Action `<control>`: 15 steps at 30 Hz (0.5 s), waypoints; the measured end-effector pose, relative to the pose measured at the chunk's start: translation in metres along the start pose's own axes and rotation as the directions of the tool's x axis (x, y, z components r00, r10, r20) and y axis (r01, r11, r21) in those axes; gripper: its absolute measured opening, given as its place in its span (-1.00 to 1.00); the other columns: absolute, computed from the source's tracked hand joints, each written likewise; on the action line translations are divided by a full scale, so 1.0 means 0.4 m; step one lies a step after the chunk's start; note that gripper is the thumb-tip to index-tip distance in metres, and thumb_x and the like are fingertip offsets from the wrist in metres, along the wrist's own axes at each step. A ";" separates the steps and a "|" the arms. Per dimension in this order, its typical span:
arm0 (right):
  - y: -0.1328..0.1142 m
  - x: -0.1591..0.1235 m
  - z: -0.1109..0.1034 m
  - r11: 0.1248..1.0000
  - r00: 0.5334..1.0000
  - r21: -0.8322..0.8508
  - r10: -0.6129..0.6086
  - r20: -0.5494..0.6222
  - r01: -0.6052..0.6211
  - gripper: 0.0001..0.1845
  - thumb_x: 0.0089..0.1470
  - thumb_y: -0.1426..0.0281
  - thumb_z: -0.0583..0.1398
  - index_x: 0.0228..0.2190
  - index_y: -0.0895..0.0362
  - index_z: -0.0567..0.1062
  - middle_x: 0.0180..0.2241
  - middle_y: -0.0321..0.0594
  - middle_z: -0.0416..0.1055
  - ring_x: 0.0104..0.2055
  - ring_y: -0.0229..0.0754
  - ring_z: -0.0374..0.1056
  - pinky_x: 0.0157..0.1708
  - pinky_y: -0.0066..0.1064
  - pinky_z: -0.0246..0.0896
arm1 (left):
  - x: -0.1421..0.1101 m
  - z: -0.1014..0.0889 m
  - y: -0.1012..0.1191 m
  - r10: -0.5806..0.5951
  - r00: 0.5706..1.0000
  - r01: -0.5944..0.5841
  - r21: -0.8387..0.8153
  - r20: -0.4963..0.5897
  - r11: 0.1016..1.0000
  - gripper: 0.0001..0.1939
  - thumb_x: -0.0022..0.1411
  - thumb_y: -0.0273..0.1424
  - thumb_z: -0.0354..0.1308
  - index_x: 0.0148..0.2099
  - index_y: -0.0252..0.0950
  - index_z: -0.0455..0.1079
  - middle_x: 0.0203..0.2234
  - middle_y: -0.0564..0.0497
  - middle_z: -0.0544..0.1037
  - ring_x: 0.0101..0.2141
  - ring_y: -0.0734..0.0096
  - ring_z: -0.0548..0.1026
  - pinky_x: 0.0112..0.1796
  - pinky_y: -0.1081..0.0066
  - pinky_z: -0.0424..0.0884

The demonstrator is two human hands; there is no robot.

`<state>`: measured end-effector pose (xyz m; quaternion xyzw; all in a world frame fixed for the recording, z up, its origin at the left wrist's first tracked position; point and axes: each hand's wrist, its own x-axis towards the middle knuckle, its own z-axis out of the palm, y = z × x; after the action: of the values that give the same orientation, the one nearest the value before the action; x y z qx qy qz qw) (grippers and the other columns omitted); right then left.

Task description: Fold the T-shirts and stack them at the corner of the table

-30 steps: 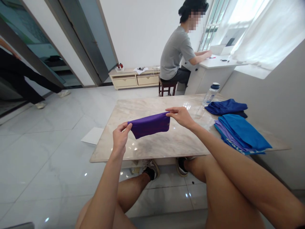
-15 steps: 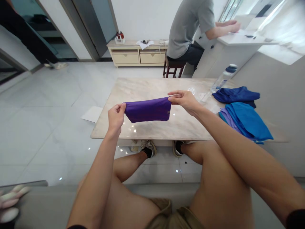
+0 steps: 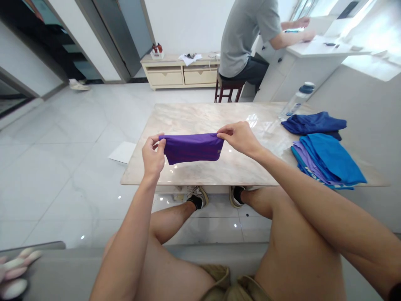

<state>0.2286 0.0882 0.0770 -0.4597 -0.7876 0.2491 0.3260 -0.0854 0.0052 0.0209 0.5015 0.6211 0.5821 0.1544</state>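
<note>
A folded purple cloth (image 3: 192, 149) hangs stretched between my two hands above the marble-patterned table (image 3: 184, 117). My left hand (image 3: 153, 155) pinches its upper left corner between thumb and fingers. At the upper right corner, my right hand (image 3: 239, 137) grips the fabric with thumb and fingertips. The cloth's top edge is nearly level, and a small pale mark shows near its lower right corner. To the right of my right hand lie a stack of folded blue and lilac cloths (image 3: 333, 161) and a dark blue cloth (image 3: 315, 123).
A clear water bottle (image 3: 296, 102) stands at the table's back right. Beyond the table, a person in a grey shirt (image 3: 250, 37) sits on a dark stool (image 3: 230, 85) by a white counter (image 3: 326, 48). A low cabinet (image 3: 166, 77) stands against the wall.
The cloth's right end has dropped slightly, so its top edge is more level. My right fingers have closed more tightly on the corner. The seated person's hands have moved apart.
</note>
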 end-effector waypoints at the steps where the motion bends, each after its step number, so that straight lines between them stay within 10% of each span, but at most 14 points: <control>1: -0.006 -0.001 0.001 1.000 1.000 -0.011 -0.006 0.007 0.006 -0.88 0.19 0.39 0.39 -0.29 0.14 0.78 -0.33 -0.17 0.70 -0.24 -0.05 0.61 -0.03 -0.24 0.51 | -0.001 -0.001 -0.001 0.017 1.000 -0.017 0.012 -0.005 1.000 -0.74 0.42 -0.13 0.21 -0.13 -0.24 0.42 -0.14 -0.07 0.64 -0.09 0.29 0.61 -0.04 0.34 0.53; 8: -0.005 -0.003 -0.005 0.991 0.999 0.130 0.036 0.036 -0.041 -0.88 0.23 0.34 0.42 -0.29 0.15 0.69 -0.25 -0.13 0.67 -0.20 -0.10 0.58 -0.06 -0.27 0.54 | -0.024 -0.012 0.002 0.048 0.999 -0.045 0.094 -0.024 0.995 -0.70 0.51 -0.07 0.11 -0.07 -0.20 0.32 -0.29 0.02 0.57 -0.23 0.32 0.60 -0.14 0.37 0.51; 15: 0.081 0.004 0.059 0.896 0.898 0.180 0.354 0.263 -0.406 -0.91 0.28 0.43 0.38 -0.26 0.23 0.68 -0.36 -0.10 0.68 -0.34 -0.17 0.61 -0.29 -0.45 0.54 | -0.019 0.016 -0.090 -0.294 0.950 0.260 0.257 0.104 0.931 -0.77 0.41 -0.29 0.24 0.01 -0.21 0.30 -0.26 -0.01 0.62 -0.25 0.26 0.63 -0.16 0.34 0.51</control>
<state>0.2288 0.1021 0.0392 -0.5334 -0.6794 0.4479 0.2309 -0.0929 0.0092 -0.0155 0.4634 0.7390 0.4382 0.2170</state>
